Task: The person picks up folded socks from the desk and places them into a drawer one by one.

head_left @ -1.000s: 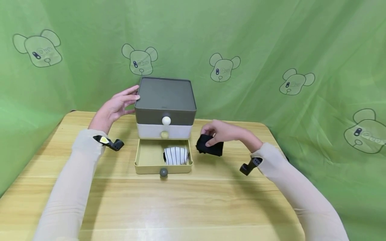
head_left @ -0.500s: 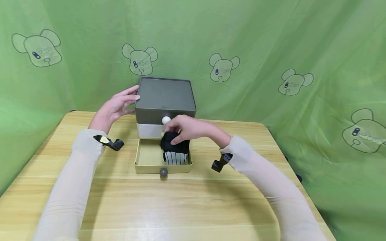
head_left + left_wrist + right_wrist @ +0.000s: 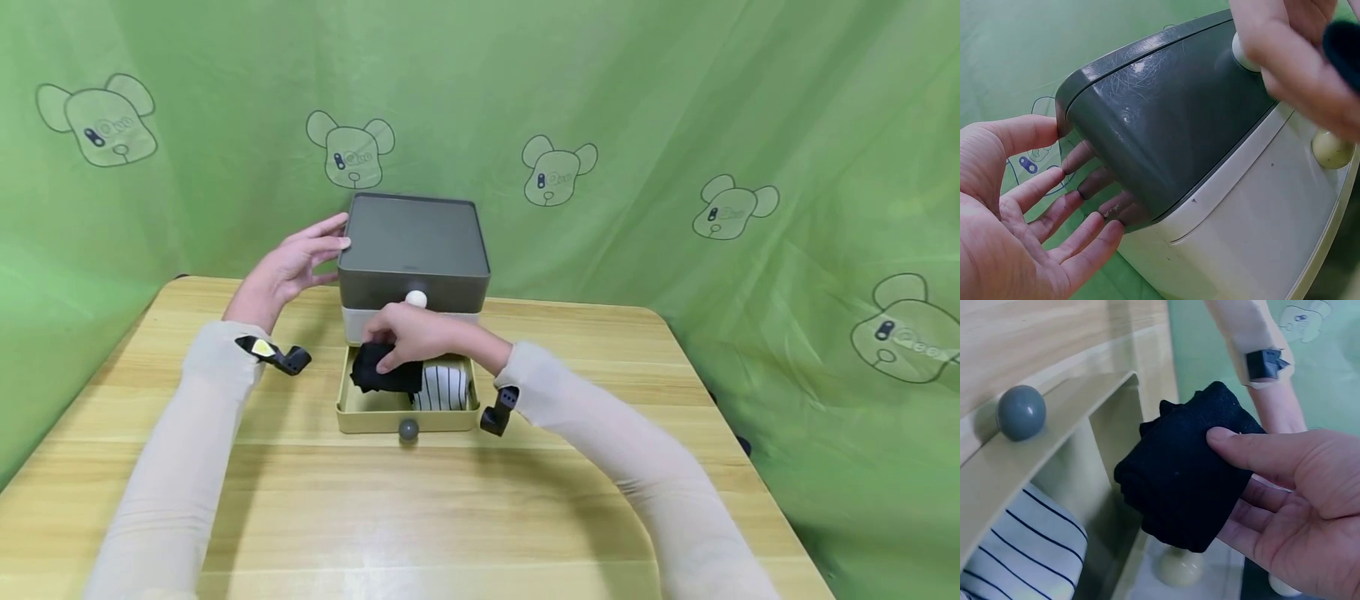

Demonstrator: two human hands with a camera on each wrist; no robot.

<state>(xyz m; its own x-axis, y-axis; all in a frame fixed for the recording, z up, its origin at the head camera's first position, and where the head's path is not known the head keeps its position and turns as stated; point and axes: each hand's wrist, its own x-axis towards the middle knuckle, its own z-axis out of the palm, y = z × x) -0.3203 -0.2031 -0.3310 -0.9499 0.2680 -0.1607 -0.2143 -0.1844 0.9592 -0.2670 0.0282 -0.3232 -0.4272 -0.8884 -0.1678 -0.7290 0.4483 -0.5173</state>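
A folded black cloth (image 3: 1179, 469), its exact kind unclear, is pinched between the thumb and fingers of my right hand (image 3: 416, 333). It hangs over the left part of the open bottom drawer (image 3: 360, 421). In that drawer's right part lies a folded white cloth with black stripes (image 3: 444, 389). My left hand (image 3: 1035, 212) touches the left side of the dark grey top section of the drawer box (image 3: 420, 237) with its fingertips, the fingers fairly straight.
Between the grey top section and the open drawer sits a white middle drawer (image 3: 1241, 206). A grey round knob (image 3: 408, 430) sticks out from the open drawer's front. Behind the wooden table (image 3: 420, 517) hangs a green curtain (image 3: 637, 100) with bear drawings.
My right hand has carried the black cloth leftward, from beside the drawer, across the striped cloth, to above the drawer's left part. My left hand has stayed on the box.
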